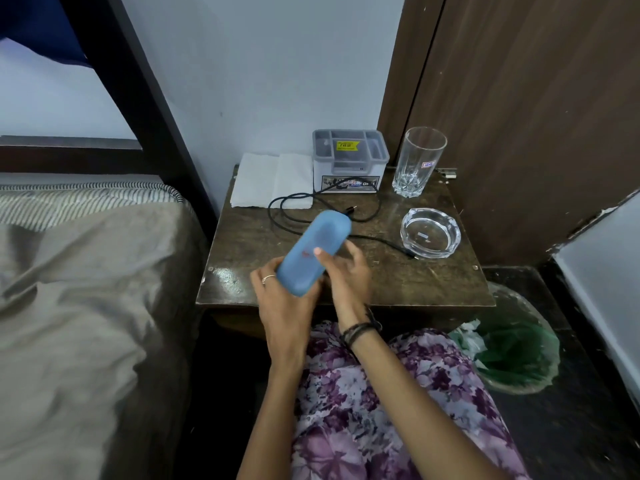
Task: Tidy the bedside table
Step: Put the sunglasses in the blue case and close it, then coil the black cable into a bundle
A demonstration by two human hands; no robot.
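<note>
Blue case (311,251) (tilted above the bedside table (398,282)) gripped by both hands, left (287,303) and right (343,275).

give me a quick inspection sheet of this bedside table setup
surface: dark wooden bedside table, scuffed, shiny patch at its front left corner
job's things: blue case held above the table; tall glass upright at back right; glass ashtray in front of it; grey organiser box at the back; folded white cloth back left
clutter: nothing seen beyond these
grippers: left hand grips the case's near end; right hand pinches its side
cables: black cable looped loosely from the box toward the ashtray
surroundings: bed on the left; green-lined bin on the floor at right
</note>
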